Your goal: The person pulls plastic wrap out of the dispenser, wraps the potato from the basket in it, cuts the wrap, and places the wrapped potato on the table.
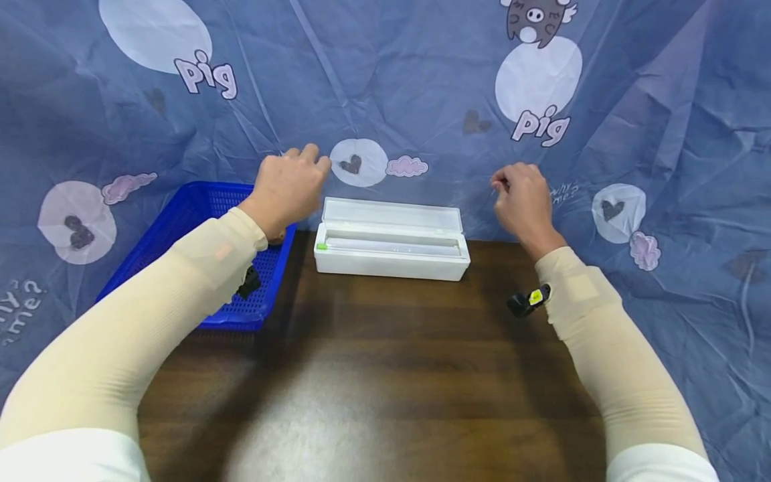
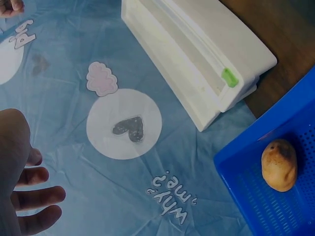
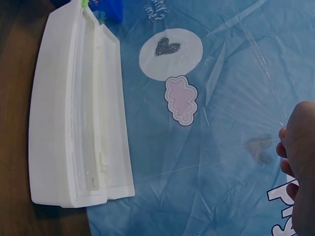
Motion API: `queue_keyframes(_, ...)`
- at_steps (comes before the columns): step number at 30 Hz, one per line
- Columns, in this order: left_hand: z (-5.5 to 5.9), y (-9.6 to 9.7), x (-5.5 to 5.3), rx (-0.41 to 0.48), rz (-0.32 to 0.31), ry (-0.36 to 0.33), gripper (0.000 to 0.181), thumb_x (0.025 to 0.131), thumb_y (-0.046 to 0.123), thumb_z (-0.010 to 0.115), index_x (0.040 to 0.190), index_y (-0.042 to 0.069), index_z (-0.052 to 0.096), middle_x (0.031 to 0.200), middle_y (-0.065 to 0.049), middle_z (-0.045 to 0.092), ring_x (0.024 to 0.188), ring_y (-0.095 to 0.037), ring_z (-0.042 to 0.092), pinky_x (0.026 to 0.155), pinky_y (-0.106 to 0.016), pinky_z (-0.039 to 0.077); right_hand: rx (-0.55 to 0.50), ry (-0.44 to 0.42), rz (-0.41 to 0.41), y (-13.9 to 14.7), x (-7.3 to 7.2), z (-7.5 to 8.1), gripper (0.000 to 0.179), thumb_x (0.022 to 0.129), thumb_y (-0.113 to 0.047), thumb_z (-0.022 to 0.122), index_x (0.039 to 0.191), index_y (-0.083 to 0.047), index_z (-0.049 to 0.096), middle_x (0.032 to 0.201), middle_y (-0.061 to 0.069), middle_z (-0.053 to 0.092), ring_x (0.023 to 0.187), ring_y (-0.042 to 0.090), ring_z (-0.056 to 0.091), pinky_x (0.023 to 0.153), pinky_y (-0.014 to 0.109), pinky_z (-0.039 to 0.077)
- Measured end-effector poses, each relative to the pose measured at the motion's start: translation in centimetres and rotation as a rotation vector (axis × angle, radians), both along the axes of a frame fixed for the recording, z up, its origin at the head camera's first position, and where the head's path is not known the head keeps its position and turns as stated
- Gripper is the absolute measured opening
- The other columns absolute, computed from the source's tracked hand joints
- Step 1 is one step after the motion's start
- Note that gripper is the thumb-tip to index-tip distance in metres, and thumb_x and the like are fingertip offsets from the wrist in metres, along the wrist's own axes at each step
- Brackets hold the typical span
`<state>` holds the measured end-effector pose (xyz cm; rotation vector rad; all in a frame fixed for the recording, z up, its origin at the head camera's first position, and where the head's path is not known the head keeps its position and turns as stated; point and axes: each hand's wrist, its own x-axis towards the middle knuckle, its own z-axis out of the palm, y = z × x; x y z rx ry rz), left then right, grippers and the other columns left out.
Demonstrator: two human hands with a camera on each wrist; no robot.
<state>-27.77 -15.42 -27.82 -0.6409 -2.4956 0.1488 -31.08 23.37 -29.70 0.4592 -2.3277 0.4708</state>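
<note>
Clear film pinched in the right hand beside an open dispenser

A sheet of clear film [image 3: 242, 96] shows in the right wrist view as fine creases and a bright edge fanning out from the fingertips of the right hand [image 1: 524, 201]. It hangs in front of the patterned cloth and runs toward the person's left; its far end cannot be traced. The right hand pinches it between thumb and bent fingers. The left hand [image 1: 290, 184] is raised near the basket, fingers bent with gaps between them; whether it also pinches the film, I cannot tell.

Between the hands and lower sits a white cling-film dispenser [image 1: 391, 266], its long lid [image 1: 391, 213] tipped back toward the cloth. A green slider [image 1: 322, 246] is at the left end of its front edge.

Left of the dispenser, a blue plastic basket [image 1: 265, 314] with perforated sides stands partly under the left forearm. A potato [image 2: 279, 164] with a dark blotch lies in it.

Dispenser and basket rest on a dark wooden table [image 1: 421, 375]. Behind rises a blue cloth [image 1: 446, 73] printed with hearts, pale ovals, pink clouds and the word "pig". Beige sleeves [image 1: 608, 348] cover both forearms.
</note>
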Motion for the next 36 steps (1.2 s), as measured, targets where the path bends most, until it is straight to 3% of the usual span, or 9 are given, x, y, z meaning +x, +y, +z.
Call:
queue_keyframes(20, 1.2, 0.0, 0.6, -0.032, 0.026, -0.045, 0.028, 0.082, 0.013, 0.070, 0.105, -0.003, 0.063, 0.096, -0.020, 0.057, 0.078, -0.039, 0.062, 0.054, -0.055, 0.054, -0.007, 0.013, 0.003, 0.1, 0.7, 0.9, 0.007, 0.091, -0.001, 0.064, 0.091, 0.003, 0.070, 0.088, 0.020, 0.066, 0.089, 0.041, 0.057, 0.080, 0.051, 0.045)
queue_keyframes(36, 1.6, -0.2, 1.1, 0.010, 0.001, 0.001, 0.026, 0.080, 0.012, 0.071, 0.099, -0.003, 0.062, 0.094, -0.020, 0.057, 0.078, -0.041, 0.062, 0.053, -0.057, 0.053, -0.017, 0.047, 0.032, -0.1, 1.4, 1.5, 0.007, 0.090, 0.003, 0.064, 0.088, 0.004, 0.070, 0.084, 0.020, 0.064, 0.085, 0.041, 0.055, 0.078, 0.050, 0.043)
